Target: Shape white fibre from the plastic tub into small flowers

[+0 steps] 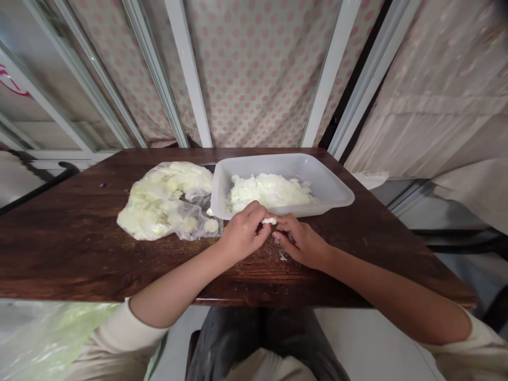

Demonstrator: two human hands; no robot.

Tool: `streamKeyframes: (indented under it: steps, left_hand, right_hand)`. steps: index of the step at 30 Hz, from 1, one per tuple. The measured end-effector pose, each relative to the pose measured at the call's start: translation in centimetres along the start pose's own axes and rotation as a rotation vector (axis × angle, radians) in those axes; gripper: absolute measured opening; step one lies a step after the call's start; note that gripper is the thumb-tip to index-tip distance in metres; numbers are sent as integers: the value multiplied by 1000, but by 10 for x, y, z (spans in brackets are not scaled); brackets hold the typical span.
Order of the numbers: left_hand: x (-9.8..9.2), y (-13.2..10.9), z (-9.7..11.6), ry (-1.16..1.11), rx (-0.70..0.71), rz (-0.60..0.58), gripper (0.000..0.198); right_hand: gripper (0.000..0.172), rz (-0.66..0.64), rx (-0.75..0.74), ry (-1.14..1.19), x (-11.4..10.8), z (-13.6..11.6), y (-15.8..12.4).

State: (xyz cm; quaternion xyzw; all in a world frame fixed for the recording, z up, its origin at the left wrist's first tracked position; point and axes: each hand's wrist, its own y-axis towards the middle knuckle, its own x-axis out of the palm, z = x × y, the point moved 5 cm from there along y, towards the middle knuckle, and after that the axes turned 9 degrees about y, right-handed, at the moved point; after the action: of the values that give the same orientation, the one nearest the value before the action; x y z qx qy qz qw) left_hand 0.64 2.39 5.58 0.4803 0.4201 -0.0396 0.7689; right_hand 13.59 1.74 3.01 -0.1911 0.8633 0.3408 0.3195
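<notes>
My left hand and right hand held a white lump in narrow-pinched fingers, near the tray on the desk. Pinching was the step; it called for steady pressure.

Even light, soft shadows, warped edges w/ blur

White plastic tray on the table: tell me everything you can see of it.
The tray is a shallow, rectangular container of translucent white plastic, with rounded corners, sloping walls and a flat rim. It sits open and upright on the dark wooden table, angled slightly. A heap of white, crumbly food lies inside, mostly towards the middle. The clear plastic bag lies at its left end, and the person's left hand is at its near rim, though contact cannot be confirmed.
</notes>
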Motion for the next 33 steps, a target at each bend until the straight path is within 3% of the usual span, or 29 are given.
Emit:
streamKeyframes:
  steps: [4, 9, 20, 27, 33]
  left_hand:
    - [-2, 0, 3, -91, 68, -1, 16]
    - [-1, 2, 4, -120, -37, 13, 10]
    - [13, -2, 2, -141, -191, -296, 11]
    - [15, -1, 4, -373, -181, -324, 18]
    - [19, -1, 3, -595, -320, -348, 31]
  right_hand:
    - [14, 93, -22, -172, -8, -1, 0]
    - [17, 108, -47, -233, -14, -4, 2]
    - [13, 70, -99, -208, -6, 4, 1]
    - [20, -27, 95, 218, -2, 12, 2]
    - [27, -68, 154, 406, 6, 10, -2]
